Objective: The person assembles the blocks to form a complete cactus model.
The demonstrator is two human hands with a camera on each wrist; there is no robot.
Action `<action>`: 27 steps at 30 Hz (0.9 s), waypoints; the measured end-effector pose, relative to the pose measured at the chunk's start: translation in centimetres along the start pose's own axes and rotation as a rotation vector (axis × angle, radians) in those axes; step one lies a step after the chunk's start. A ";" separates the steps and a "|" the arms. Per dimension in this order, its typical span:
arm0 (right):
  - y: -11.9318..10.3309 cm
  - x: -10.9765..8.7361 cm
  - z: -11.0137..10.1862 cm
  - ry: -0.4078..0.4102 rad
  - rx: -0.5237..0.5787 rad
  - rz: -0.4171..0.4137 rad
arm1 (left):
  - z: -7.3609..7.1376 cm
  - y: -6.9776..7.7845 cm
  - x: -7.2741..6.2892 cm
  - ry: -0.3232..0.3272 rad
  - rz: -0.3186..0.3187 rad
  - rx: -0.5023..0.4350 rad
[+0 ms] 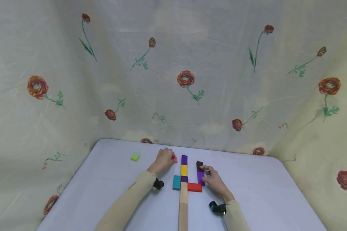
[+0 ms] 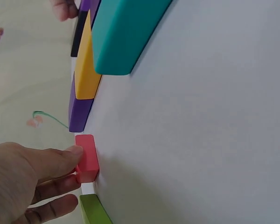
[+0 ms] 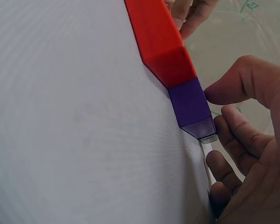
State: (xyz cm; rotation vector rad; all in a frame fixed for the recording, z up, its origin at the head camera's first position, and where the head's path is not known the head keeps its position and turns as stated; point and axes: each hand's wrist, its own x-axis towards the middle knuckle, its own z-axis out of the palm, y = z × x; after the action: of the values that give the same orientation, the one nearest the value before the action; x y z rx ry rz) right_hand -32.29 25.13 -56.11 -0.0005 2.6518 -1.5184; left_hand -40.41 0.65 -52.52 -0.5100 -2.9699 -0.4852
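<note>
My left hand [image 1: 163,158] pinches a small pink block [image 2: 88,161] between thumb and fingers at the table's far side, just left of the top of a block column. My right hand [image 1: 216,183] reaches in from the right, its thumb touching a purple block [image 1: 200,178]. Its index finger is at a dark brown block [image 1: 200,165] that sits end to end with the purple one. A red block [image 3: 163,37] lies crosswise between this pair and the column. In the right wrist view, the purple block's far part is hidden behind the fingers.
The column has a purple block [image 1: 184,159], a yellow block [image 1: 184,170], a dark purple block [image 1: 184,179] and two wooden blocks [image 1: 183,193]. Left of it lies a teal block [image 1: 176,182]. A lime green block [image 1: 135,157] sits farther left. Flowered cloth [image 1: 214,112] surrounds the white table [image 1: 257,192].
</note>
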 end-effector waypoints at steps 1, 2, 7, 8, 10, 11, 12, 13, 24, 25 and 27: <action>0.1 0.0 0.0 -0.001 0.002 0.001 | 0.0 0.1 0.2 -0.002 -0.006 -0.001; 0.1 0.0 0.0 -0.002 0.007 0.001 | 0.1 0.1 0.5 -0.001 -0.008 0.003; 0.3 0.2 0.0 0.001 0.015 0.000 | 0.4 0.3 1.5 0.008 -0.031 0.001; 0.3 0.2 0.0 0.001 0.016 0.001 | 0.5 0.4 1.7 0.018 -0.033 -0.001; 0.3 0.3 0.1 0.001 0.018 0.008 | 0.6 0.5 1.9 0.037 -0.035 -0.005; 0.4 0.3 0.1 0.001 0.019 0.008 | 0.6 0.5 1.9 0.048 -0.033 -0.006; 0.4 0.3 0.1 -0.001 0.019 0.009 | 0.7 0.6 2.0 0.057 -0.031 -0.004; 0.4 0.3 0.1 -0.002 0.017 0.006 | 0.8 0.6 2.0 0.063 -0.030 0.000; 0.4 0.1 0.1 0.009 0.011 -0.022 | 0.7 1.1 1.3 -0.043 0.012 0.200; 0.4 0.1 0.1 0.008 0.011 -0.020 | 0.7 1.2 1.2 -0.049 0.017 0.218; 0.4 0.1 0.1 0.004 0.013 -0.012 | 0.7 1.3 0.9 -0.048 0.017 0.235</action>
State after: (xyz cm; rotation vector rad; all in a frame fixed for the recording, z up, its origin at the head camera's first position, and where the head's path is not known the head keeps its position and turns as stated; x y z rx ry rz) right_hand -32.42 25.27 -56.52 -0.0132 2.6498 -1.5409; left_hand -40.81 2.32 -52.70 -0.5284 -3.0096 -0.1203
